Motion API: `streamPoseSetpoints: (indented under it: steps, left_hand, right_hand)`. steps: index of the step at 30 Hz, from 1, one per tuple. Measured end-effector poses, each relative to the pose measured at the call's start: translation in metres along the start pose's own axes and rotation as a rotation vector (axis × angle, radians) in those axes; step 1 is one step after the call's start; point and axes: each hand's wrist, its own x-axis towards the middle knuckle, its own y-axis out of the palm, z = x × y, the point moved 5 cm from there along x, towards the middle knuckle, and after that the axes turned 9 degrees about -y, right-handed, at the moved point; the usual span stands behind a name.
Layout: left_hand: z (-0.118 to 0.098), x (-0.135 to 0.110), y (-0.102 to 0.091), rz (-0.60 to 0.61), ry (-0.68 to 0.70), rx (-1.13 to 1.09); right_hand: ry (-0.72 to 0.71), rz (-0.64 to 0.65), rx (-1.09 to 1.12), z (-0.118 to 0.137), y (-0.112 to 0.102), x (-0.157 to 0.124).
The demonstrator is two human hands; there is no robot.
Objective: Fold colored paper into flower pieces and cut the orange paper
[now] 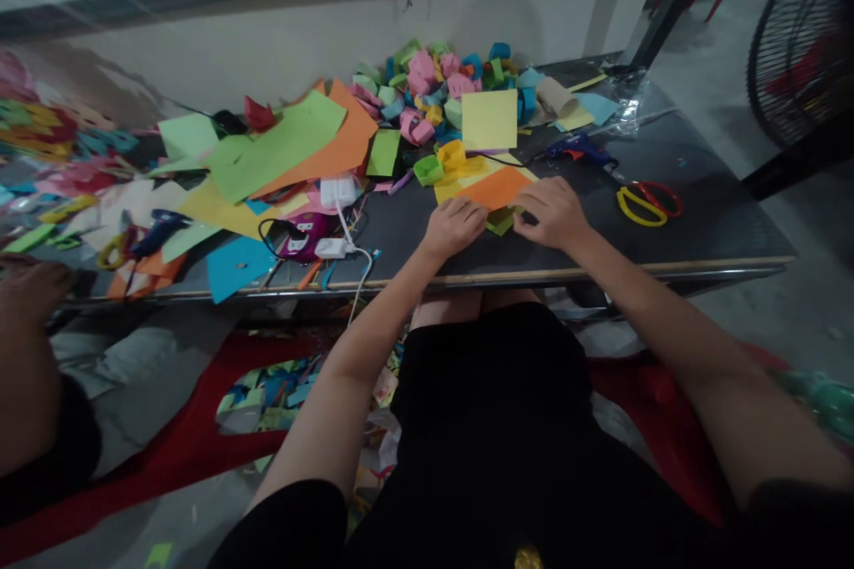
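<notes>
My left hand [454,227] and my right hand [552,212] rest close together on the dark table [700,222] near its front edge. Both press with curled fingers on a small folded green paper piece [502,219] that lies between them. Just beyond it sits an orange sheet [499,187] on a yellow sheet. A yellow paper loop [456,158] and a green paper ring [428,169] lie behind the orange sheet.
Yellow and red scissors [646,201] and a blue glue gun [579,148] lie to the right. A heap of folded coloured paper shapes [433,89] sits at the back. Large paper sheets [280,151], a white charger [337,192] and cables lie left. Another person's arm [30,311] is at far left.
</notes>
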Motion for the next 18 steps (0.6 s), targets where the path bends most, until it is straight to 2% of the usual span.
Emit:
streamPoseSetpoints:
  steps: [3, 8, 12, 18]
  left_hand:
    - [-0.005, 0.006, -0.011, 0.024, 0.028, -0.015]
    - [-0.012, 0.009, -0.031, -0.009, 0.042, 0.008]
    - [-0.015, 0.011, -0.037, -0.042, 0.03, -0.016]
    - [-0.014, 0.019, -0.049, -0.15, -0.007, -0.052]
  right_hand:
    - [-0.035, 0.008, -0.005, 0.013, 0.004, 0.024]
    - [-0.094, 0.006, -0.041, 0.015, -0.002, 0.045]
    - [-0.104, 0.011, -0.048, 0.012, -0.011, 0.046]
    - [-0.062, 0.014, -0.028, -0.013, -0.032, 0.036]
